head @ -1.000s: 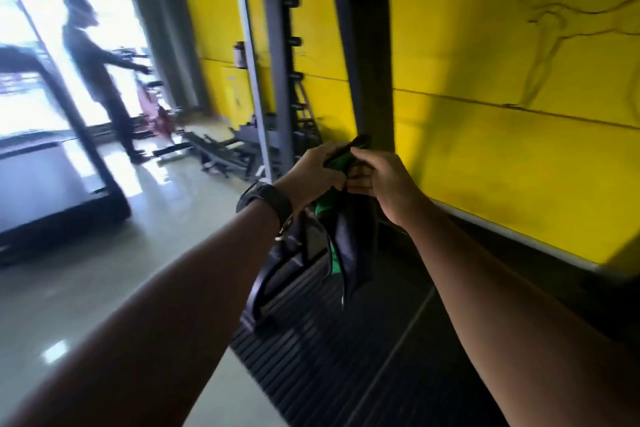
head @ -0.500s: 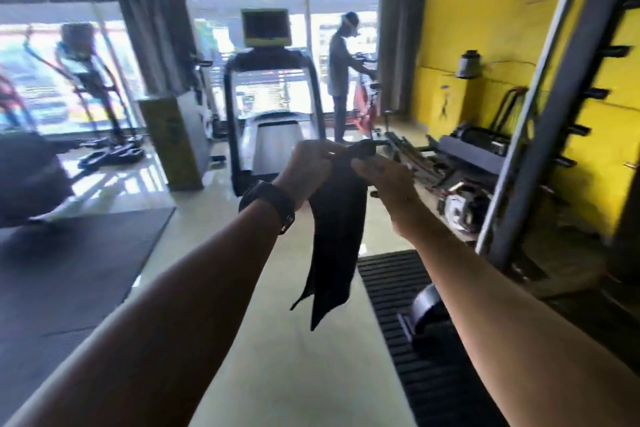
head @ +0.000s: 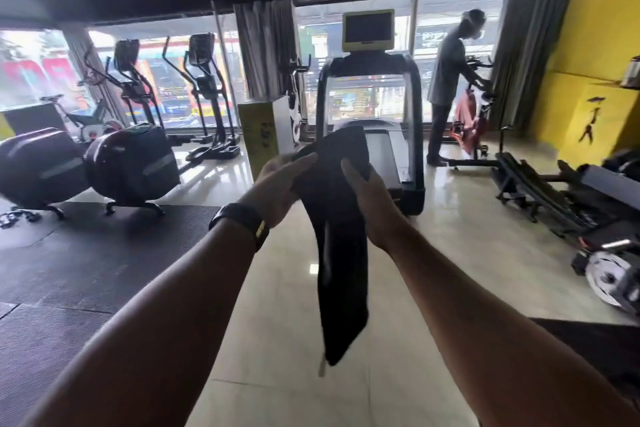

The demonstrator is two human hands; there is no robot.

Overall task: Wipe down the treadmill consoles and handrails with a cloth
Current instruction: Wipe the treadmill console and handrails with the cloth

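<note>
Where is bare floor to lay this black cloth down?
Free: the pale glossy tile strip between the black rubber mat, left, and the black bench frames, right, up to the black treadmill. Crowded: the mat's far edge, holding dark rounded machines.

one treadmill (head: 369, 66), two ellipticals (head: 133, 87), one cloth (head: 341, 253)

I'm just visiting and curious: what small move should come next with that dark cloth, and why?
Probably a step forward to the treadmill. The left hand and right hand hold the cloth by its top, the rest hanging loose, and the treadmill stands ahead across the floor, not yet touched.
</note>
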